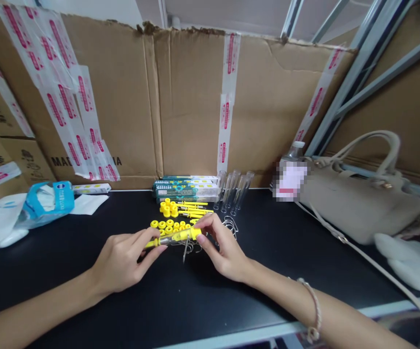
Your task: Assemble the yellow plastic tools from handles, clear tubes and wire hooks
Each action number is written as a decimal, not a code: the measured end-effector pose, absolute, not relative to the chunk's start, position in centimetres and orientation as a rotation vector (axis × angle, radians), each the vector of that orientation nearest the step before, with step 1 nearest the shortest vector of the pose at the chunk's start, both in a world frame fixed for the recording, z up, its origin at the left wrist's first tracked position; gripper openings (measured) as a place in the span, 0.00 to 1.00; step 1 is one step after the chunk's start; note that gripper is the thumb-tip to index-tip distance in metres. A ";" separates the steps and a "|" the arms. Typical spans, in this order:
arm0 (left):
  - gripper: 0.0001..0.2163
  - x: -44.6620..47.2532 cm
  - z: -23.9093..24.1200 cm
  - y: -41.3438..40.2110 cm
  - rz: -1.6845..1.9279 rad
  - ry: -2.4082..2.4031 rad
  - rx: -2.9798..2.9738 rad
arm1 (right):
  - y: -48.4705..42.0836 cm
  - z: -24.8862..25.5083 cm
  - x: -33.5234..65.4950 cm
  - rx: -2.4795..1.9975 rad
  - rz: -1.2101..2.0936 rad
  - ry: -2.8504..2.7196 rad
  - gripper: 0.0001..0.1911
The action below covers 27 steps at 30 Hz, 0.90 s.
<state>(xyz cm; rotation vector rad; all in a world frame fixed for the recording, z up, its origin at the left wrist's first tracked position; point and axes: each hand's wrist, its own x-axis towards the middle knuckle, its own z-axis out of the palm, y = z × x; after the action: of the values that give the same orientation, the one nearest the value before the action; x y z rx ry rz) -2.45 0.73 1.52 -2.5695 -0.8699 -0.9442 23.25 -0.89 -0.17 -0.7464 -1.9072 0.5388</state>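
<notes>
Above a black tabletop (199, 310), in the head view, the only one on my feed, two bare hands meet over a yellow-ended clear tube (175, 237). I see the left hand (124, 257) pinched on the yellow part at its left end, thumb below and fingers above. The right hand (224, 247) is clamped on the flared yellow end opposite, between thumb and forefinger. Neither hand is nearer: both touch the piece, one at each end.

The tube's long axis runs from hand to hand across my view, tilted slightly up toward the right. The relation that counts, in my judgement, is that shared line: the two grips face each other along it, so a push, pull or twist would act lengthwise, with the clear middle bare between the fingers.

Just beyond the held piece lie yellow rings (169, 224), with flanged yellow caps (166, 209) behind them. Bent metal hooks (231, 224) lie near the right hand, some partly hidden by it. Farther back, clear tubes (228, 191) stand upright beside a stack of printed boxes (184, 189).
</notes>
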 end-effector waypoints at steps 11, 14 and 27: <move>0.11 -1.8 1.3 0.4 -0.867 -0.923 -2.585 | -1.3 0.3 23.2 -0.774 0.540 -1.891 0.04; 0.11 -1.7 1.1 0.4 -0.827 -0.925 -2.581 | -1.2 0.2 23.2 -0.795 0.529 -1.868 0.04; 0.11 -2.1 1.1 0.4 -0.807 -0.981 -2.609 | -1.0 0.8 23.5 -0.755 0.351 -2.014 0.06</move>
<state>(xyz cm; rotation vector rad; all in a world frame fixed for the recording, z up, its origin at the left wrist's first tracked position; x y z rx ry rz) -2.11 0.40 1.10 -2.6089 -0.9806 -0.8069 23.46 -1.02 0.78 -0.7550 -2.0140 0.3509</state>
